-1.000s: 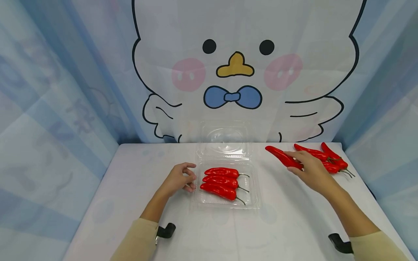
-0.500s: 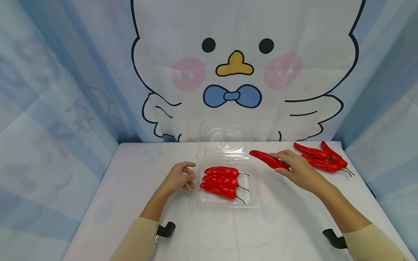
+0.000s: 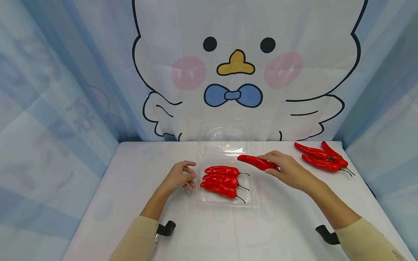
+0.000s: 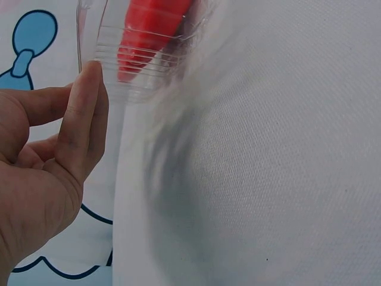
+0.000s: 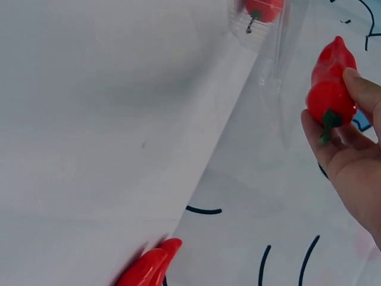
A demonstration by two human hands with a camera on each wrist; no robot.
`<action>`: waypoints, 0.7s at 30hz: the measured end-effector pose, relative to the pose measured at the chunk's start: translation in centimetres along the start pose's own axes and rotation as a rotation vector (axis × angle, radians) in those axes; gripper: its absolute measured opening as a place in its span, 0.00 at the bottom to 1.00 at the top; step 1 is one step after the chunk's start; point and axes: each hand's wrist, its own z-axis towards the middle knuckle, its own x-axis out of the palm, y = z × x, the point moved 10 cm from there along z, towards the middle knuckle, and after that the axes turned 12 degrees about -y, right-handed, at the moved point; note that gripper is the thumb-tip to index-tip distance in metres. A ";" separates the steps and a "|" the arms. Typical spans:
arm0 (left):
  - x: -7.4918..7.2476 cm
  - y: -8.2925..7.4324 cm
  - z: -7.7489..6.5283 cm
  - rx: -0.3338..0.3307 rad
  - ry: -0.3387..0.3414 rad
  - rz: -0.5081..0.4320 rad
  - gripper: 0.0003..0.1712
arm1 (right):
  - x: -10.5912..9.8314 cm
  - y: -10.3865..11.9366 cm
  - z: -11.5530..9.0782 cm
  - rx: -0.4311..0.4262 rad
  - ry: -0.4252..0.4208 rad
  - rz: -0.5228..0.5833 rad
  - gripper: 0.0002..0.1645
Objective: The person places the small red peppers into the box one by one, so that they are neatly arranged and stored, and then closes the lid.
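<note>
Head view — your right hand (image 3: 284,168) has brought a pinched red pepper (image 3: 254,161) leftward to the back-right side of the clear container (image 3: 210,200), so it's near the three peppers (image 3: 220,180) inside — left hand (image 3: 179,177) loosely bent alongside, holding nothing.

A cartoon backdrop (image 3: 248,119) is hung across the upper middle; the left and right edges are lined by bluish curtains (image 3: 58,127); the lower middle is filled by a white table (image 3: 241,235).
</note>
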 end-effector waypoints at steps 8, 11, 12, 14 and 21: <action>-0.1 -0.1 0.0 0.002 -0.008 0.013 0.30 | 1.2 1.5 0.2 -0.025 0.054 0.061 0.30; 0.0 -0.2 -0.1 0.004 -0.006 0.005 0.30 | 1.7 2.0 0.2 -0.039 0.074 0.072 0.31; 0.0 -0.2 0.0 0.005 -0.005 0.002 0.29 | 1.8 2.2 0.2 -0.046 0.080 0.073 0.31; 0.0 -0.2 0.0 0.004 -0.003 -0.003 0.29 | 2.1 2.5 0.3 -0.060 0.093 0.075 0.31; 0.0 -0.1 0.0 -0.001 -0.004 -0.009 0.30 | 3.4 3.8 0.3 -0.097 0.148 0.086 0.32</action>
